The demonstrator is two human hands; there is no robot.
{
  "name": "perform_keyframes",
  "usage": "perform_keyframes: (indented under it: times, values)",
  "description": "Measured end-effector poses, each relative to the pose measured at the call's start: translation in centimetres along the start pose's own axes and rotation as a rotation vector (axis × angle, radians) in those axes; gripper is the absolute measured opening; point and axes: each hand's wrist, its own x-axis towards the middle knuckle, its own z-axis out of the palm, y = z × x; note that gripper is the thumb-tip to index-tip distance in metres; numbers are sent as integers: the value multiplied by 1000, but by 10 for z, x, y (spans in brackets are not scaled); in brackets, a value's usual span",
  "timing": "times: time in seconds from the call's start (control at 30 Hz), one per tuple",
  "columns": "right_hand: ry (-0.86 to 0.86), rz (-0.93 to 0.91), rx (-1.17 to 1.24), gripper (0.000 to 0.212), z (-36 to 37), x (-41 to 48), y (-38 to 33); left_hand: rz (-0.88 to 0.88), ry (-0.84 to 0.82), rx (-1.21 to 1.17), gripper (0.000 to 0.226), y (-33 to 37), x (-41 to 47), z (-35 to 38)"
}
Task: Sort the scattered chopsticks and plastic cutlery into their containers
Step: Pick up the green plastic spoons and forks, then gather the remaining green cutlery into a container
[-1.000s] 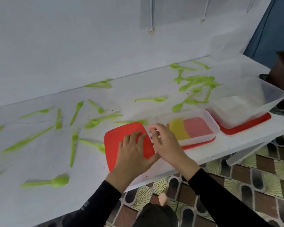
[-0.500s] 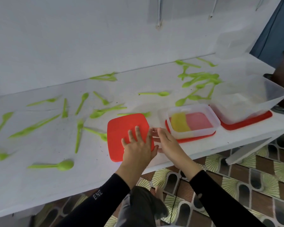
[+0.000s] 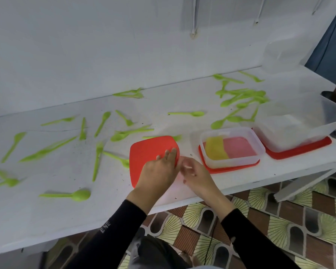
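At the counter (image 3: pixel 46 220) edge, left hand (image 3: pixel 156 171) pressed flat on the red lid (image 3: pixel 149 150), fingers (image 3: pixel 172 153) straight and together, right hand (image 3: pixel 198 176) just beside, too blurred to tell its grip, green spoons (image 3: pixel 79 195) scattered leftward and behind.

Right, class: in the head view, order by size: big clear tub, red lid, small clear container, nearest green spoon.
big clear tub
red lid, small clear container: look alike
nearest green spoon

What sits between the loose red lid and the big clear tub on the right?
In the head view, a small clear box with yellow and pink inside sits between the loose red lid and the big clear tub.
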Motion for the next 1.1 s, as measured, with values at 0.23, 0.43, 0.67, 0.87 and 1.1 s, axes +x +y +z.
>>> perform_keyframes:
  times: [0.23, 0.43, 0.67, 0.87, 1.1]
  values:
    - [58, -170, -325, 41, -8, 7, -9, -239, 299, -403, 45, -80, 17, -55]
    - [122, -339, -355, 36, -29, 37, -41, -710, 377, -514, 44, -172, 19, -57]
    - [78, -495, -404, 38, -46, 80, -83, -934, -135, -1177, 31, -115, -11, 62]
    - [-265, -280, -523, 34, -37, 95, -62, -784, -225, -1485, 61, -75, -9, 31]
    - [-238, -339, -603, 31, -26, 114, -54, -710, -222, -1447, 70, -70, -13, 40]
